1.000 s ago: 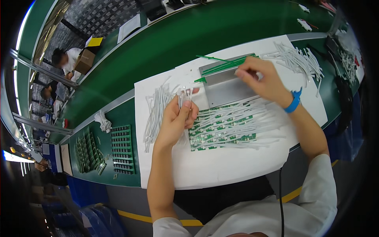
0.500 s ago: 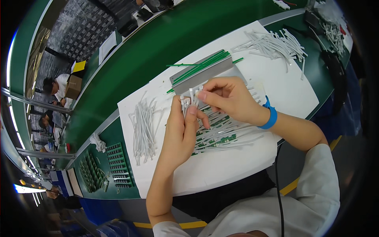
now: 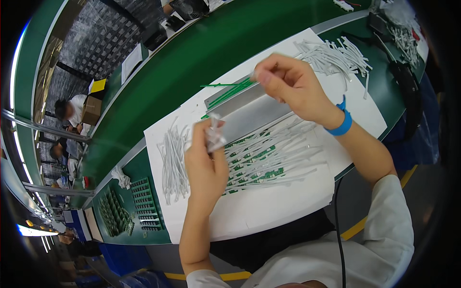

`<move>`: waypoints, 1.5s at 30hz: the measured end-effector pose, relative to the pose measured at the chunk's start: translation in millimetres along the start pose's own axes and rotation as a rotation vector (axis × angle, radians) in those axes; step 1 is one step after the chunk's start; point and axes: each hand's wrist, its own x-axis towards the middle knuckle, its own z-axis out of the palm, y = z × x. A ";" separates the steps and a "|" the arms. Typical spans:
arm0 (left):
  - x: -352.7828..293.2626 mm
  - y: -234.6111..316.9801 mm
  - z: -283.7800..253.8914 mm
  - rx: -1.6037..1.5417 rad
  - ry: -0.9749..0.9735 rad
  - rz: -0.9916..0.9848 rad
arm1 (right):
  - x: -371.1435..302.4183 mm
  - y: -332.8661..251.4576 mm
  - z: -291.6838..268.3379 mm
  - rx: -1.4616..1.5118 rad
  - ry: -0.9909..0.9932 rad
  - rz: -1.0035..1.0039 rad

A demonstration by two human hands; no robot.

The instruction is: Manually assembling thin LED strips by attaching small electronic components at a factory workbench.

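Note:
My left hand is closed round a small bunch of white cables, smeared by motion, left of a grey metal angled holder. Raised over the holder's far right part, my right hand has its thumb and forefinger pinched together. A pale blur shows at those fingertips, too unclear to name. Thin green strips lie in the holder's trough. Below the holder, green circuit boards with white cables across them rest on a white sheet.
White cables form one pile at the left and another pile at the far right. Stacked circuit boards and a board rack stand on the green table at the left. A black cord hangs at the front edge.
My hands have parted. The right hand has risen up and to the right, away from the cables; the left has moved slightly left and down with its bunch.

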 end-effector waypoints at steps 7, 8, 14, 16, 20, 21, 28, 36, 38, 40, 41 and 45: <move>-16.3 -22.2 29.7 0.349 -0.277 0.326 | -5.3 12.2 -15.3 -0.860 -0.233 -0.337; -20.3 -23.7 31.1 0.378 -0.277 0.349 | -10.8 17.0 -13.3 -0.886 -0.244 -0.348; -23.9 -34.9 37.8 0.402 -0.213 0.400 | -23.9 16.0 -6.7 -0.613 -0.338 -0.004; -24.7 -37.7 38.5 0.379 -0.193 0.403 | -23.9 13.2 -4.3 -0.603 -0.384 0.158; -28.0 -38.3 37.4 0.382 -0.190 0.412 | -25.1 26.3 -9.4 -0.550 -0.422 0.424; -28.1 -38.3 36.3 0.396 -0.207 0.430 | -23.9 24.5 -7.8 -0.550 -0.423 0.426; -27.1 -26.0 26.6 0.391 -0.315 0.351 | -25.6 21.9 -0.5 -0.536 -0.350 0.620; -19.0 -21.2 9.5 0.281 -0.493 0.365 | -24.6 24.7 1.4 -0.565 -0.357 0.612; -21.0 -27.7 16.1 0.280 -0.459 0.378 | -21.4 22.7 0.0 -0.506 -0.402 0.709; -21.9 -30.9 16.7 0.279 -0.423 0.390 | -15.5 19.0 1.5 -0.446 -0.413 0.796; -23.4 -28.2 14.4 0.311 -0.449 0.377 | -14.9 16.2 0.8 -0.385 -0.420 0.882; -25.7 -28.1 13.6 0.343 -0.449 0.372 | -17.6 22.0 -1.6 -0.328 -0.465 0.830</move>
